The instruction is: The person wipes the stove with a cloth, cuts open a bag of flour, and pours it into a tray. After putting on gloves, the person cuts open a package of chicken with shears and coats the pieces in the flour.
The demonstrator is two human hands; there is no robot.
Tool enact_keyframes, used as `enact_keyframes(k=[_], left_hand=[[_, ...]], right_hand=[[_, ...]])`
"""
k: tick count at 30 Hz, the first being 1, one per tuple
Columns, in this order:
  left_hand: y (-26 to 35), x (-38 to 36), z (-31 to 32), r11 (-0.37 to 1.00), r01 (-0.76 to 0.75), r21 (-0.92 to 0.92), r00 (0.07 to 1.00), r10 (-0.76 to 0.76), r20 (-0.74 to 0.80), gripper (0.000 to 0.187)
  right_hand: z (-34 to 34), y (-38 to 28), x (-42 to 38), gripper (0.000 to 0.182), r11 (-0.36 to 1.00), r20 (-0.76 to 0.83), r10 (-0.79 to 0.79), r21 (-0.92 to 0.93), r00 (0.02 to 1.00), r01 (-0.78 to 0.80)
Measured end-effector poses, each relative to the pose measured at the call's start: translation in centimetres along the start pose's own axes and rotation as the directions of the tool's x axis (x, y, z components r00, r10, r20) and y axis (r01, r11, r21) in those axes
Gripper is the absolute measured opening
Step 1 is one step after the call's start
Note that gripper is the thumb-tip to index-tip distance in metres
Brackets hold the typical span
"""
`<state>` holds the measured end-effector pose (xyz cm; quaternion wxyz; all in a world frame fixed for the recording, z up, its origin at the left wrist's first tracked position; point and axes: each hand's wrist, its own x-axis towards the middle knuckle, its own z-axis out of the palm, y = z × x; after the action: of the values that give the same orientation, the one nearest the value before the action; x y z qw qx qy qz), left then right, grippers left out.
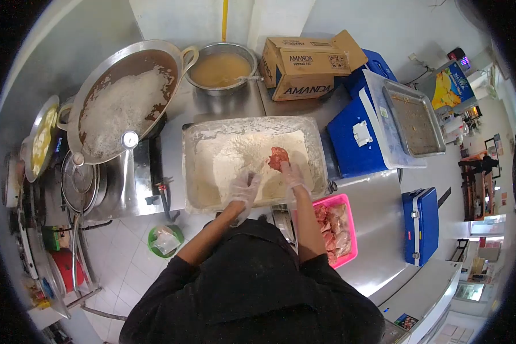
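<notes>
A rectangular metal tray [190,172] of white flour [223,157] lies before me. Over its right half is a piece of raw red meat [278,157], its lower edge pinched in the fingers of my right hand [293,176]. My left hand [244,189] hovers over the front of the flour, fingers bent and apart, with nothing visible in them. Both hands wear clear plastic gloves. Close to my right forearm sits a pink basin [354,241] with more raw meat [327,226], some of it in clear plastic.
On the left, a large wok [149,47] holds bubbling brown oil, beside a round strainer [77,180]. Behind the tray stand a metal bowl [221,69] of cloudy liquid and a cardboard box [304,71]. A blue cooler [358,135] is at the right; a green bin [165,241] stands on the floor.
</notes>
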<state>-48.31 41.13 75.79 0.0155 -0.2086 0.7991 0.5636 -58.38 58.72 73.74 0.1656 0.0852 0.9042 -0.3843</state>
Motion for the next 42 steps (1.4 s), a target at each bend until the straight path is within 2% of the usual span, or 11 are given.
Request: enact_keyframes(k=[9,16,22,25,28,30,34,35,38,39,42], left_hand=[[2.7,2.9,5.7,0.990,0.128,0.065,0.991,-0.126,-0.038,0.052],[0.1,3.5,8.0,0.934,0.130,-0.332,0.972,-0.186,-0.143,0.065],[-4.3,6.5,10.1,0.840,0.195,-0.507,0.966,-0.252,-0.047,0.064],[-3.8,5.8,10.0,0.707,0.247,-0.662,0.957,-0.285,0.052,0.062],[2.4,2.2,6.1,0.580,0.358,-0.732,0.924,-0.332,0.190,0.059],[2.7,1.8,5.8,0.511,0.375,-0.773,0.918,-0.320,0.234,0.055],[-1.2,5.2,8.2,0.702,0.299,-0.646,0.935,-0.350,0.052,0.053],[1.3,4.3,6.7,0.789,0.301,-0.536,0.929,-0.370,-0.024,0.053],[-5.4,8.9,8.0,0.792,0.209,-0.574,0.963,-0.065,0.262,0.053],[-3.8,7.9,6.8,0.941,-0.029,-0.339,0.996,0.000,-0.085,0.055],[-1.5,8.0,2.6,0.994,0.092,-0.058,0.980,-0.080,0.182,0.061]], right_hand=[[2.1,-1.6,-4.2,0.063,0.997,-0.214,-0.051,0.037,0.975,0.061],[3.4,-1.8,-4.8,0.062,0.975,-0.247,-0.115,0.157,0.962,0.157],[5.1,-0.5,-3.2,0.063,0.878,-0.121,0.308,0.418,0.944,-0.233],[3.3,-1.7,-5.2,0.054,0.982,-0.103,-0.045,0.178,0.994,0.063],[4.9,0.9,-1.8,0.038,0.640,0.291,0.246,0.668,0.925,-0.380],[4.8,2.7,-0.3,0.030,0.360,0.593,-0.058,0.763,0.803,-0.537],[2.0,-3.0,-4.4,0.026,-0.029,0.608,-0.061,0.791,0.791,-0.611],[4.7,1.7,-1.0,0.030,0.039,0.571,-0.346,0.802,0.744,-0.597],[2.8,3.3,-1.5,0.044,0.770,0.269,0.069,0.598,0.961,-0.223],[2.2,4.7,-1.6,0.047,0.952,0.019,0.044,0.303,0.999,-0.048],[-6.7,3.1,-9.5,0.046,0.995,-0.308,-0.056,0.058,0.950,0.078]])
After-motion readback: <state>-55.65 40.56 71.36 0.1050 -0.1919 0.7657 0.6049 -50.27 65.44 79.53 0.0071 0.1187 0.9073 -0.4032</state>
